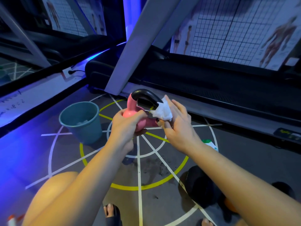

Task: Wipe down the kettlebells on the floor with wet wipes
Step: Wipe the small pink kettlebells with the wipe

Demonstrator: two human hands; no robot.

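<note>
Left hand (pixel 127 126) grips the rounded body of the pink kettlebell (pixel 130 111), holding it clear of the floor (pixel 65 160) at mid-frame. Right hand (pixel 177 128) clasps a bunched wet wipe (pixel 162 111) against the near end of the black handle (pixel 145 94).

Behind: treadmill (pixel 211 88). To the left, standing on the floor: teal bin (pixel 83 121) with pale scraps inside. Lower right: a dark rounded mass (pixel 200 185), possibly another kettlebell; it is too shadowed to tell. Partly hidden under the right forearm: a wipes packet (pixel 211 144).

Handling: the kettlebell is rigid and, for its size, probably heavy. Its glossy shell is likely to turn slick once damp, so the handle or the neck offers the surer hold. The wipe is soft, limp and light, and conforms to curves.
</note>
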